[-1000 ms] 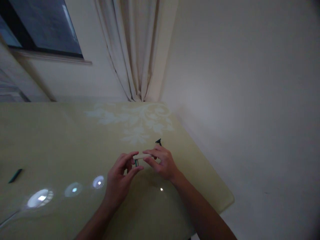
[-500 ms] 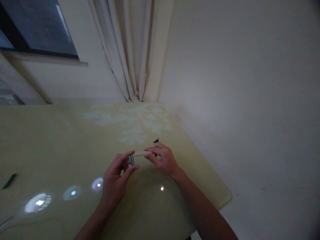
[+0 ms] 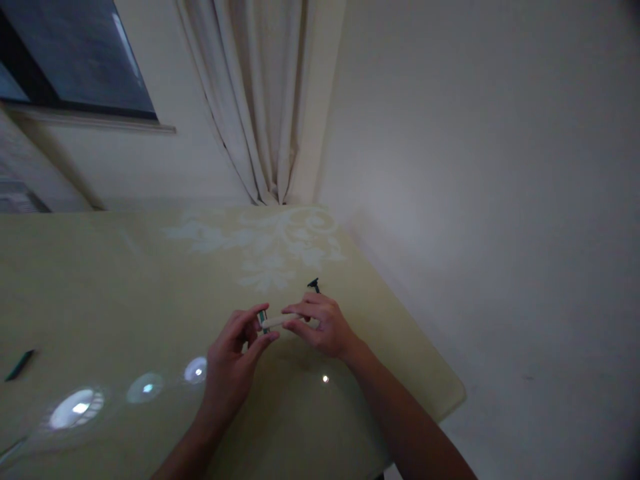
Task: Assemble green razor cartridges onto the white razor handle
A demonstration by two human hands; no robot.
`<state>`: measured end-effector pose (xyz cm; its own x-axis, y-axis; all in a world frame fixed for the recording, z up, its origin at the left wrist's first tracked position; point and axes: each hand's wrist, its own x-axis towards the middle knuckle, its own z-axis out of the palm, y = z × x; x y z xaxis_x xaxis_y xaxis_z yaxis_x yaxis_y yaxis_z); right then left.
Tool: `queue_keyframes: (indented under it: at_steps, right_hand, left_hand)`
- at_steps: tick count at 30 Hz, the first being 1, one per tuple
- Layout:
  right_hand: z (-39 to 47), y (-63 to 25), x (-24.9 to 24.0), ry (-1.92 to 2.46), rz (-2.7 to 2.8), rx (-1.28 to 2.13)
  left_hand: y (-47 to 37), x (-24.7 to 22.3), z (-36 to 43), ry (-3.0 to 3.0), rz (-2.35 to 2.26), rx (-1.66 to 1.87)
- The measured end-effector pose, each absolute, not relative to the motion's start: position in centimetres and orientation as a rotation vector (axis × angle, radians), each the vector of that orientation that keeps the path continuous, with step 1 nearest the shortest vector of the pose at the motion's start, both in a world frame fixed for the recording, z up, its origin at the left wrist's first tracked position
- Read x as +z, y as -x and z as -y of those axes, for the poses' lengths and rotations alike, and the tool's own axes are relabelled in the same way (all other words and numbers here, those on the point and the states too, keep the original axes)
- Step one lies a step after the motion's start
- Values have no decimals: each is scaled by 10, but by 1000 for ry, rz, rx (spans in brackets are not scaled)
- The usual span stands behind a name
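Note:
My left hand [image 3: 240,350] pinches a razor cartridge [image 3: 263,317], a small striped piece in green, white and dark, upright between thumb and forefinger. From the right, my right hand [image 3: 323,325] grips a slim pale stick [image 3: 276,321] between thumb and fingers. Its tip lies across the middle of the cartridge and seems to touch it. I cannot make out the stick's other end under the fingers. Just beyond my right hand is a black T-shaped razor [image 3: 313,285], its lower part hidden by the hand.
Both hands work over a glossy yellow-green table [image 3: 125,287] with a pale floral pattern. A dark green piece [image 3: 20,365] lies at the far left. Below it, a thin light object [image 3: 13,448] is cut off by the frame. Wall and curtain [image 3: 270,100] border the table.
The stick has moved left and slightly down, from beside the cartridge to across its middle. My right hand shifted with it, showing more of the black razor. My left hand stays nearly still.

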<state>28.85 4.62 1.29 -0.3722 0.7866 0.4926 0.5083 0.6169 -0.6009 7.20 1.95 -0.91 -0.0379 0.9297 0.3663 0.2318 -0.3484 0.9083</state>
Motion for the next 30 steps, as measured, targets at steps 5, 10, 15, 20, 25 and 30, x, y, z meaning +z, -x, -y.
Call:
queue_keyframes:
  at_steps: [5, 10, 15, 20, 25, 30]
  right_hand:
    - [-45, -288, 15, 1015, 2001, 516]
    - [-46, -286, 16, 1006, 2019, 536]
    - [-46, -289, 16, 1064, 1977, 457]
    - [-46, -289, 14, 1081, 1997, 446]
    - [-45, -286, 14, 1050, 1975, 489]
    - [-45, -285, 15, 1114, 1938, 528]
  left_hand:
    - [-72, -8, -20, -1613, -1236, 1445]
    - [-72, -8, -20, -1594, -1242, 1450]
    - [-72, -7, -18, -1621, -1208, 1421]
    - [-72, -4, -16, -1615, -1222, 1419]
    - [-72, -5, -18, -1675, -1209, 1379]
    - [-71, -10, -19, -1666, -1223, 1388]
